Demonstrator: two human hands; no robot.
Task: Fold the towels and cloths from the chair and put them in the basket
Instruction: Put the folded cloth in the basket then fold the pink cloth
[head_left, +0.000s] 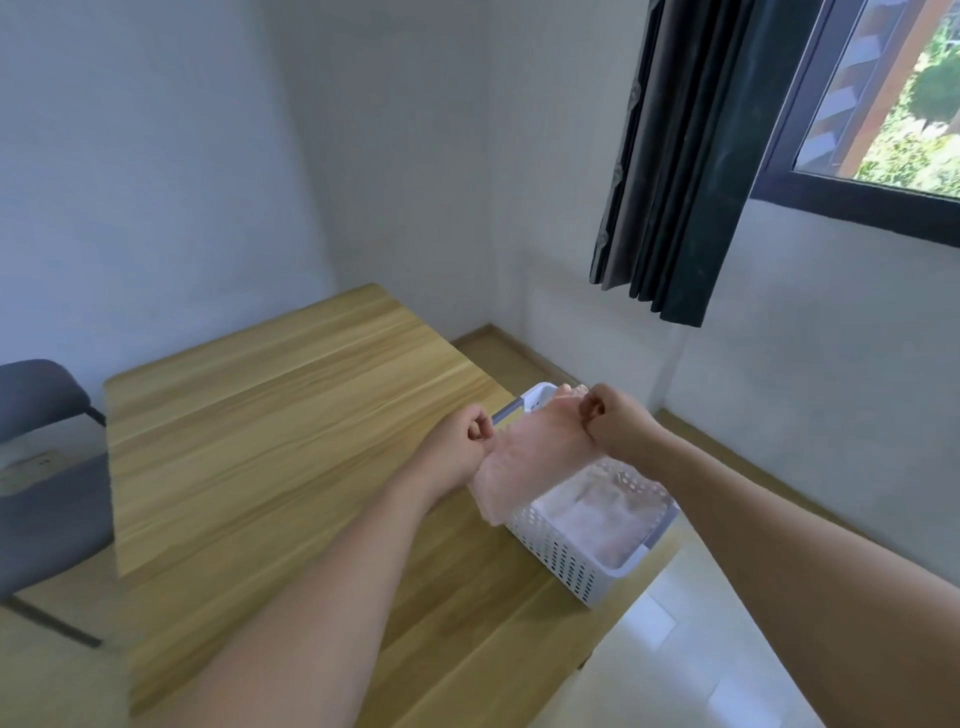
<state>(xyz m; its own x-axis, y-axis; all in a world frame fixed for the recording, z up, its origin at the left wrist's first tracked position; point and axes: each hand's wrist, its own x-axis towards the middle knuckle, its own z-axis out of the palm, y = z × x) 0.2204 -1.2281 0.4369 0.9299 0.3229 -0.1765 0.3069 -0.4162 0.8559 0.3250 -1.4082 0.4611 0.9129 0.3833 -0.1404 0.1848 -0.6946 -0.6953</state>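
Observation:
A pale pink cloth (524, 462) hangs stretched between my two hands, above the near-left end of the white perforated basket (571, 561). My left hand (460, 444) pinches its left top corner and my right hand (615, 421) pinches the right top corner. The cloth's lower edge drapes over the basket's left rim. Inside the basket lies folded pale fabric (602, 519). The basket stands on the right edge of the wooden table (291, 447).
A grey chair (41, 467) stands at the left of the table, with a pale item on its seat. Dark curtains (685, 171) and a window (893, 104) are on the right wall. Light floor lies right of the table.

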